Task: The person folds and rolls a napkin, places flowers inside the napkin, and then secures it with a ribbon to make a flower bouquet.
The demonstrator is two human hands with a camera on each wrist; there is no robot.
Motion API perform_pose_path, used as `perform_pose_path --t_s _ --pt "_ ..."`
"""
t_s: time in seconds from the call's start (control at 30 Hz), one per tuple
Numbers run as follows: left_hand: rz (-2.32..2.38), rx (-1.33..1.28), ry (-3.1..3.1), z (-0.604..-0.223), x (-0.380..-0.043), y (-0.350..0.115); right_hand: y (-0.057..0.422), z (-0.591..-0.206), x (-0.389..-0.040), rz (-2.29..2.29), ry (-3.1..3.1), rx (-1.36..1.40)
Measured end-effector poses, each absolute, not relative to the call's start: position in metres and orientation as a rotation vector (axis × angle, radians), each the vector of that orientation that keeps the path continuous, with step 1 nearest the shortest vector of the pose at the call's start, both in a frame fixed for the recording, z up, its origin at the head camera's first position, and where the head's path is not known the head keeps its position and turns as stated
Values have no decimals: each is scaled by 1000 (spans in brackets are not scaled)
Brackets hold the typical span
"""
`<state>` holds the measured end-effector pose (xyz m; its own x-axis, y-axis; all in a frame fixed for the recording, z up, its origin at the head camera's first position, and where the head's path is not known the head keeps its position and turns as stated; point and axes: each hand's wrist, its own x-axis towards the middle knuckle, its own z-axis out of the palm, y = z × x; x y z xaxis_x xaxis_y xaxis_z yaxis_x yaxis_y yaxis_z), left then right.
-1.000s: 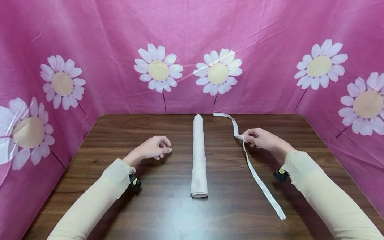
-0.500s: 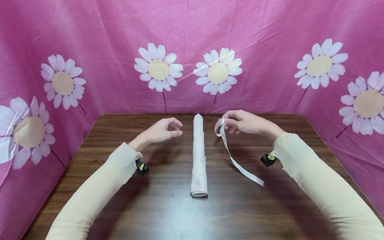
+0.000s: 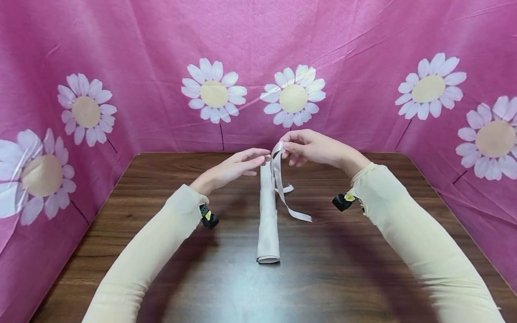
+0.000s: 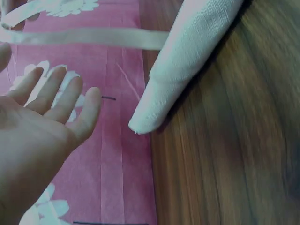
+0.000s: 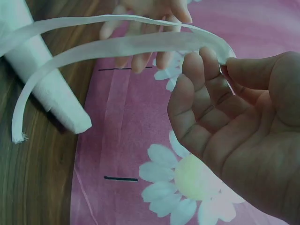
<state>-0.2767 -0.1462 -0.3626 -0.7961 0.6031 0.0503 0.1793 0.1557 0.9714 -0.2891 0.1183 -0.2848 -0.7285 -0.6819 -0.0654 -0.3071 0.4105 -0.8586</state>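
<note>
A pale cloth roll (image 3: 269, 230) lies lengthwise on the wooden table, its narrower end pointing away. Above its far end, my right hand (image 3: 318, 147) pinches a white ribbon (image 5: 126, 45) between thumb and forefinger near its middle. Both ribbon tails hang down in a loop, one with a frayed tip in the right wrist view. My left hand (image 3: 234, 167) hovers over the roll's far end, fingers extended and close to the ribbon. In the left wrist view the left hand (image 4: 42, 126) has its palm showing and grips nothing.
The brown wooden table (image 3: 182, 284) ends at the back against a pink curtain (image 3: 256, 34) printed with white daisies, which also encloses both sides. Small black wrist cameras hang under both cream sleeves (image 3: 148, 258).
My right hand has lifted the ribbon off the table and brought it left to the roll's far end. The left hand has moved forward and right towards it, fingers straightening. The roll stays put.
</note>
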Motion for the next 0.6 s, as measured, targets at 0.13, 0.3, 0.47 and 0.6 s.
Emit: perform_pose_path --t_s 0.13,0.3,0.47,0.6 --pt "1737 756 2057 -366 -275 -135 117 -287 -290 -1314 2191 -820" --pt "1844 750 2088 -373 -270 -124 116 -295 -289 -1340 2151 -793" --pt "1910 758 2218 -380 -270 -122 119 -305 -293 -1356 2164 -749" --pt "1982 779 2290 -384 -270 -120 121 -315 -294 -1377 2155 -706"
